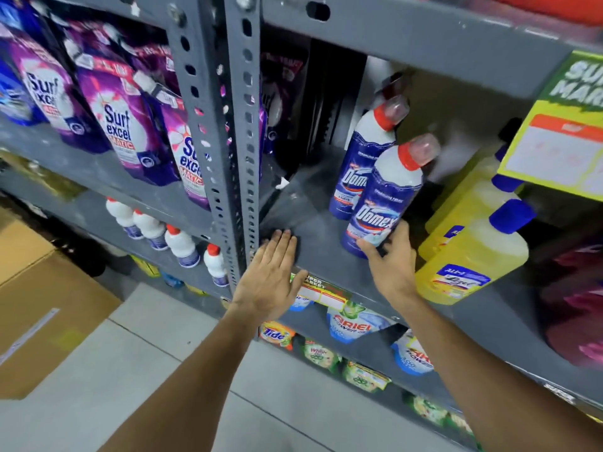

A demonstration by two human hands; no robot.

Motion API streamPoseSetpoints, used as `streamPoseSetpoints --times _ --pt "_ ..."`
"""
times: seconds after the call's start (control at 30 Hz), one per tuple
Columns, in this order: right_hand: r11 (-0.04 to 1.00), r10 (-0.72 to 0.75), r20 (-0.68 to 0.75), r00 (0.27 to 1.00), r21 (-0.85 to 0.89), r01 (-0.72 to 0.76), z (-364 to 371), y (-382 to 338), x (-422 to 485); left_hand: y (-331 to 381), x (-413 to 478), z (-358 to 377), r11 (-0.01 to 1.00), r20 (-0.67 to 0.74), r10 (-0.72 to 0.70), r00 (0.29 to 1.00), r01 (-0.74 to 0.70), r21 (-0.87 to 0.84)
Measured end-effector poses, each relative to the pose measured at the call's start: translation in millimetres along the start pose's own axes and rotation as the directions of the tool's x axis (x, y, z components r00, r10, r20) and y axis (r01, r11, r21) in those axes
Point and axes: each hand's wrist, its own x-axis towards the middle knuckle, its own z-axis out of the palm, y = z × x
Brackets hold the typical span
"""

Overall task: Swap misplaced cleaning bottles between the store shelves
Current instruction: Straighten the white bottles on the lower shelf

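Right hand point(391, 256) around front Domex bottle point(381, 203)

Purple Surf Excel pouches point(117, 125) are stacked on the far left shelf. A yellow supermarket price sign point(561, 135) is hung at the right. Ariel packs point(354, 324) and a Tide pack point(276, 336) are shelved lower down, and cardboard boxes point(42, 305) are set on the floor at the near left.

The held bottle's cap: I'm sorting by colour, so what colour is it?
Red, on the bottle in the right hand; head view.
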Motion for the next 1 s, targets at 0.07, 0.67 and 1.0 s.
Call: streamPoseSetpoints --times 0.07,0.67,1.0 --pt "0.999 -0.010 0.061 0.998 0.031 0.008 6 -3 -3 1 0 -1 1.000 0.002 -0.013 1.000 0.013 -0.002" --pt "0.998 0.000 0.114 0.993 0.065 -0.007 38 -15 2 -1 0 0 0.999 0.015 -0.005 1.000 0.005 -0.035" --pt "0.996 0.008 0.105 0.994 0.093 -0.018 11 -20 -14 -2 2 -1 1.000 0.072 0.003 0.997 -0.002 -0.008"
